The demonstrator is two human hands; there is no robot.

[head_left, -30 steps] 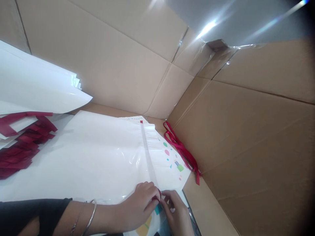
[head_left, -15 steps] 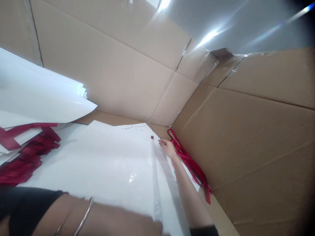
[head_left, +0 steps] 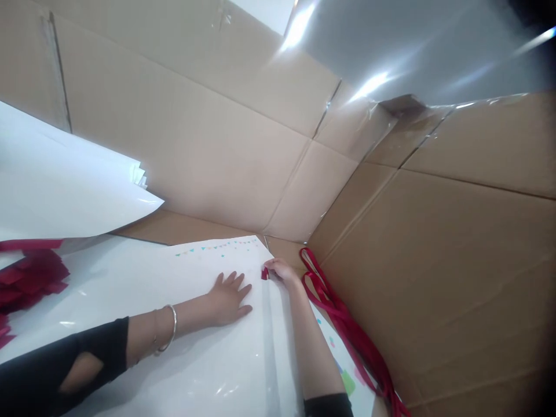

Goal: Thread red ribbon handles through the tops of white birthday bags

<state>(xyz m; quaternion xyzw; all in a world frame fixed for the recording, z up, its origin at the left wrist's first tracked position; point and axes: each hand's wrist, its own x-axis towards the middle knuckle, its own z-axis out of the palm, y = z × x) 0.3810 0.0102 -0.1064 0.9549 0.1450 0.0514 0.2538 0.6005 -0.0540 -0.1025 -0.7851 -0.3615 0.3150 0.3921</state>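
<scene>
The view's left edge cuts off the white sheets (head_left: 65, 185) and dark red strips (head_left: 32, 278); whether the right hand (head_left: 281, 271) pinches the red tab (head_left: 264, 274) is too small to tell.

"Left arm, quick?"

"Black fabric sleeve (head_left: 47, 365), close-fitting, stops short of the wrist. Opening (head_left: 82, 372) in it, rounded, pointed toward one end, bare arm showing through."

"Jewellery?"

"Two pieces, same forearm. Shiny silver-coloured round bangle (head_left: 175, 329), narrow band, plain-looking. Then a thin, dark, threadlike bracelet (head_left: 155, 331), farther up toward the sleeve. Too fine to make out links or material."

"Left hand (head_left: 228, 303)?"

"Bare, ungloved."

"Right side?"

"Second black fabric sleeve (head_left: 329, 405), just the cuff end in frame, straight edge across the forearm. Right hand (head_left: 280, 270) bare too."

"Markings on either sleeve?"

"Plain black where visible. Next."
</scene>
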